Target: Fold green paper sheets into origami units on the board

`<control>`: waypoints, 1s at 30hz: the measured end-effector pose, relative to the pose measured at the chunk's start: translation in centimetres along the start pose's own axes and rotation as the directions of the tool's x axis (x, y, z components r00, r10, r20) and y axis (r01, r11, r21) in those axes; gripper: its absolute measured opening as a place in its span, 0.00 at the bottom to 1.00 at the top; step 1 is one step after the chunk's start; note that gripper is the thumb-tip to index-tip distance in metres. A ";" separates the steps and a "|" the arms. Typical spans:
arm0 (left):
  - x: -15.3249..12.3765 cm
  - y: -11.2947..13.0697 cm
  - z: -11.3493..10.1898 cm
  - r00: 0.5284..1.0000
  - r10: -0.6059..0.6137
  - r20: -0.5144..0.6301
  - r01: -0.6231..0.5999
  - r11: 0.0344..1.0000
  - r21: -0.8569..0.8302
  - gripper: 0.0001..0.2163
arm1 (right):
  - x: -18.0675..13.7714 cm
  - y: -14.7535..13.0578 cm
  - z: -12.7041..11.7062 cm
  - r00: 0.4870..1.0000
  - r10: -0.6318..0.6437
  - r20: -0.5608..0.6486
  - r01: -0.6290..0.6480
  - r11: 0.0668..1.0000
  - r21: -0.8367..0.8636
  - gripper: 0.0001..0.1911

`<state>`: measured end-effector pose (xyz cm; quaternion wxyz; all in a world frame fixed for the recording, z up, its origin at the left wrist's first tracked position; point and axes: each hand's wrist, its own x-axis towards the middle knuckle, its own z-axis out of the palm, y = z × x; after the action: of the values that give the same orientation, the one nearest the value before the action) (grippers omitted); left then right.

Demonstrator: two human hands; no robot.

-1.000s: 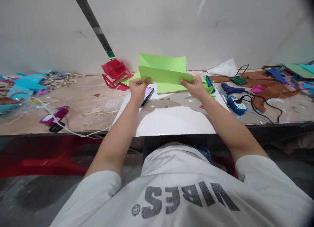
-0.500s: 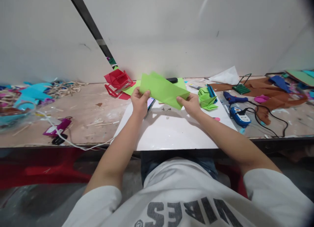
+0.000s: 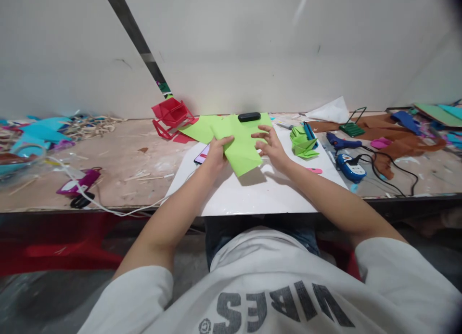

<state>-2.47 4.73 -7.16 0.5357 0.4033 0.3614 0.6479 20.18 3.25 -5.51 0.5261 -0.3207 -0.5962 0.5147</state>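
A sheet of lime-green paper [image 3: 241, 153] is pinched at its left edge by my left hand [image 3: 218, 153], thumb on top. It tilts above the white board [image 3: 231, 199]. My right hand [image 3: 271, 147] hovers by the sheet's right side with fingers spread, holding nothing. Behind, more green paper [image 3: 198, 129] lies flat, with a black oblong case [image 3: 249, 117] on it. A phone [image 3: 202, 154] with a lit screen lies partly hidden beside my left hand.
A red folded-paper chair-like model [image 3: 171, 115] stands back left. Right of the board's middle are a folded green paper piece [image 3: 303, 144] and a pink strip [image 3: 314, 171]. Farther right lie a blue glue gun [image 3: 342, 142], a blue-white device [image 3: 351, 166] and black cables. A purple tool [image 3: 81, 181] lies left.
My right hand has let go of the green sheet and opened. The sheet has turned, its lower corner now pointing toward me, still in my left hand. More of the phone shows.
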 end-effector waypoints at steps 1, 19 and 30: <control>-0.3 0.2 0.1 0.999 -0.045 0.025 0.044 0.999 0.012 0.34 | 0.4 -0.4 -0.6 0.998 0.055 0.031 -0.055 0.998 -0.004 0.40; -1.8 1.1 0.8 0.940 -0.264 0.214 0.206 0.944 0.260 0.31 | 2.2 0.0 -1.4 0.981 0.142 -0.132 -0.140 0.990 0.024 0.17; -0.8 0.2 0.6 0.958 -0.252 0.139 0.218 0.951 0.221 0.25 | 2.1 0.7 -2.1 0.991 0.117 -0.071 -0.117 0.993 0.014 0.28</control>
<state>-1.90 3.95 -6.88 0.5934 0.4623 0.4252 0.5033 21.53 5.92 -5.78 0.5175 -0.3706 -0.5548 0.5358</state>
